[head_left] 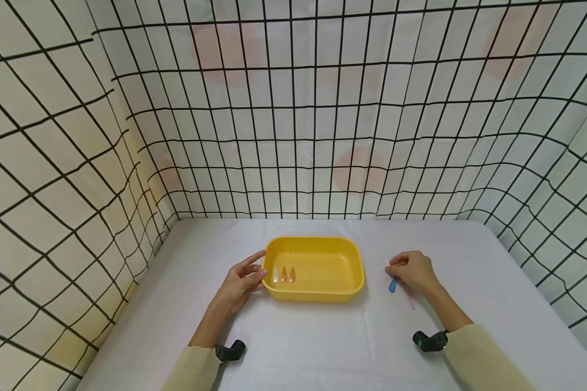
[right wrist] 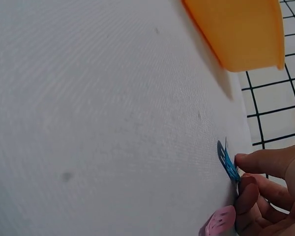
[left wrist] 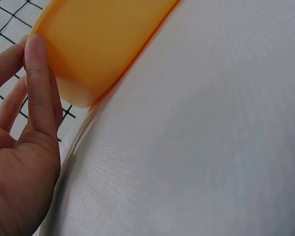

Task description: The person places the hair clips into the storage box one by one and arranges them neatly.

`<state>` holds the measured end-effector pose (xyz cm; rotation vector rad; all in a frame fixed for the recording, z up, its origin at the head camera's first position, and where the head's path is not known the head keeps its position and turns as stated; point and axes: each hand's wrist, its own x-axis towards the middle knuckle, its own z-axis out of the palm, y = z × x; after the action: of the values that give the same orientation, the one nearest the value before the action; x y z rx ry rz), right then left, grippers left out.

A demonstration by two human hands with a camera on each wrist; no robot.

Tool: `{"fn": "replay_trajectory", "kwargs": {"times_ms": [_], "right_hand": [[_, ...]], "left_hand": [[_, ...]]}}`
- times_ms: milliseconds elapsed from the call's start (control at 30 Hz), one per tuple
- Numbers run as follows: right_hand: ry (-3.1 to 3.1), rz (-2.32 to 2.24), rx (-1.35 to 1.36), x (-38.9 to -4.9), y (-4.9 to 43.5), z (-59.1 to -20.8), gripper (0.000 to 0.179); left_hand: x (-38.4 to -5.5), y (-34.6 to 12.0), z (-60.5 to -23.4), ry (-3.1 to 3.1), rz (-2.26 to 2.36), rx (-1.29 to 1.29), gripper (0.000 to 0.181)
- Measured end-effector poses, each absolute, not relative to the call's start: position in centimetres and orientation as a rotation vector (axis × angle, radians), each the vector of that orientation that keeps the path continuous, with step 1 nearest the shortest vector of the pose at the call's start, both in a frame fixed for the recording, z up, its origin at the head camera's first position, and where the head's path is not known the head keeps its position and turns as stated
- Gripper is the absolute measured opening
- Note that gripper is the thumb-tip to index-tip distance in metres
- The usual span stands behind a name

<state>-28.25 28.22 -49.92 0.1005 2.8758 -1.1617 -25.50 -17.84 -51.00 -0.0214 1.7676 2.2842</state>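
A yellow plastic tray stands on the white table. Three hair snap clips lie side by side in its left part: a whitish clip, an orange clip and another orange clip. My left hand holds the tray's left rim, thumb over the edge. Right of the tray, my right hand pinches at the end of a blue hair clip; a small pale bit shows between the fingertips, too hidden to make out. A pink hair clip lies just beside that hand, partly covered in the head view.
A white cloth covers the table. Black wire grid panels with white sheeting behind them enclose its back and both sides. Each wrist wears a black camera, such as the right wrist camera.
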Motion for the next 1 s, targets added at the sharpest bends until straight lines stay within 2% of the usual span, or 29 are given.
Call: {"fn": "replay_trajectory", "kwargs": {"times_ms": [267,533,1000], "right_hand": [[2.905,-1.080,0.042,-28.27,28.23,-49.90,0.031],[2.958,-1.016,-0.010,-28.50,28.21,-50.13,0.021],[2.849,-1.234,0.058,-28.27,29.12,-49.35,0.025]], "left_hand": [[-25.48,-17.81,-51.03,1.765,2.283,-0.018,0.062],[-25.36,-17.80,-50.93,1.757,2.291,-0.018,0.061],[-25.35,-17.78,-51.01,1.748,2.298,-0.028,0.062]]}}
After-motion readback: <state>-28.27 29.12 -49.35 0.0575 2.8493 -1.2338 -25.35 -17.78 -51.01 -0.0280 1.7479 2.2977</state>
